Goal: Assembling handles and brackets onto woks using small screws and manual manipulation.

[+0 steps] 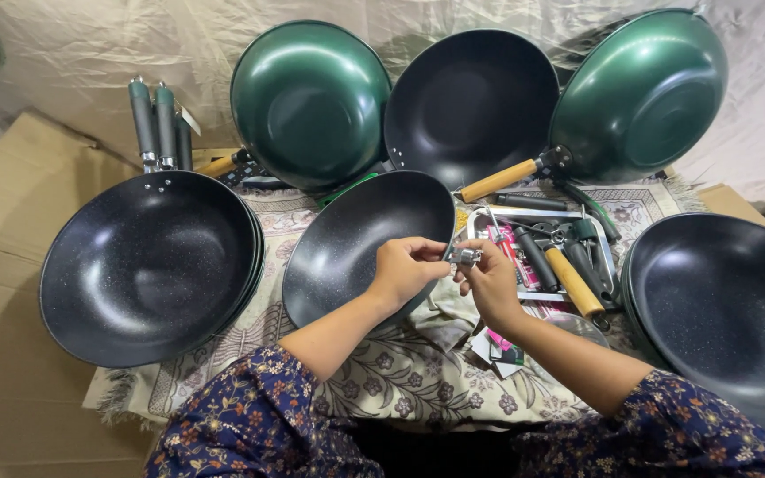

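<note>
Pinching a small shiny metal bracket [466, 256], left hand [407, 265] and right hand [489, 276] grip it together.

A stack of dark speckled pans [148, 265] with grey handles [157, 124] lies at the left on a patterned cloth [400, 372], and another dark stack [728, 305] lies at the right. Behind, two green woks [310, 102] [644, 88] lean bottom-out beside a black wok [471, 102]. A metal tray [606, 257] of loose handles, one wooden [573, 281], sits near flattened cardboard [2, 230].

Crinkled beige sheet [90, 53] as backdrop, flattened cardboard [2, 221] on the floor, patterned floral cloth [400, 372] under soft light.
</note>
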